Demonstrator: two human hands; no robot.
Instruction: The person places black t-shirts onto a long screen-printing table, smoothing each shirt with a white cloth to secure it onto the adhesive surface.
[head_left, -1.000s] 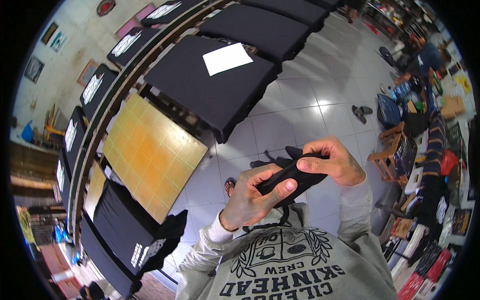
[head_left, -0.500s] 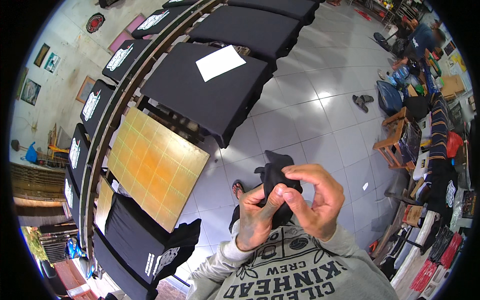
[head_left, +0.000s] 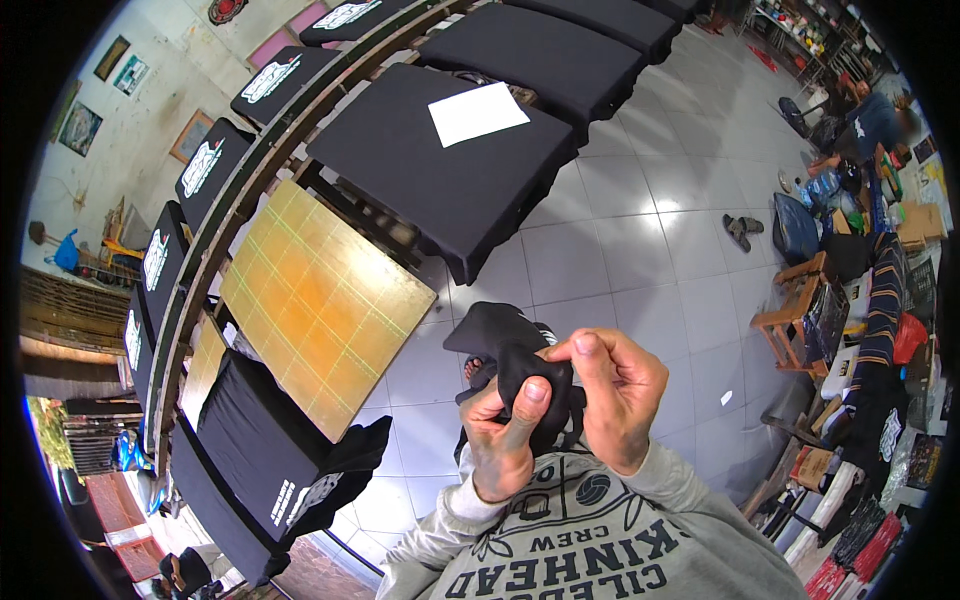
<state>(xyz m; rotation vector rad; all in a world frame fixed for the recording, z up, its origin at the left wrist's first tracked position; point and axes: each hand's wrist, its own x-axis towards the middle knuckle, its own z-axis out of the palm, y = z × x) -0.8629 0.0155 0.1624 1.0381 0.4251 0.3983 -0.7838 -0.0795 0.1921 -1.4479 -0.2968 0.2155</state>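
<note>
A bunched black T-shirt (head_left: 492, 332) hangs between my hands, in front of my chest. My left hand (head_left: 500, 445) is closed round it from below, with the thumb pressed on the cloth. My right hand (head_left: 618, 400) pinches a fold of it at the upper right, thumb raised and fingers curled. Most of the garment is hidden behind my hands. To the left, a bare yellowish board (head_left: 322, 310) with a grid of lines tilts on the rack. Partly pulled over the board below it is a black shirt (head_left: 265, 430) with a white print.
A long curved rail (head_left: 215, 240) carries several boards with black shirts. White paper (head_left: 480, 113) lies on one shirt-covered board (head_left: 440, 170). Sandals (head_left: 742, 232) rest on the tiled floor (head_left: 640, 300). A wooden stool (head_left: 795, 305) and clutter line the right side, where a person sits far back.
My hands have shifted their hold: the left thumb now lies over the cloth and the right thumb points up. More of the T-shirt sticks out at the upper left. The view has shifted slightly.
</note>
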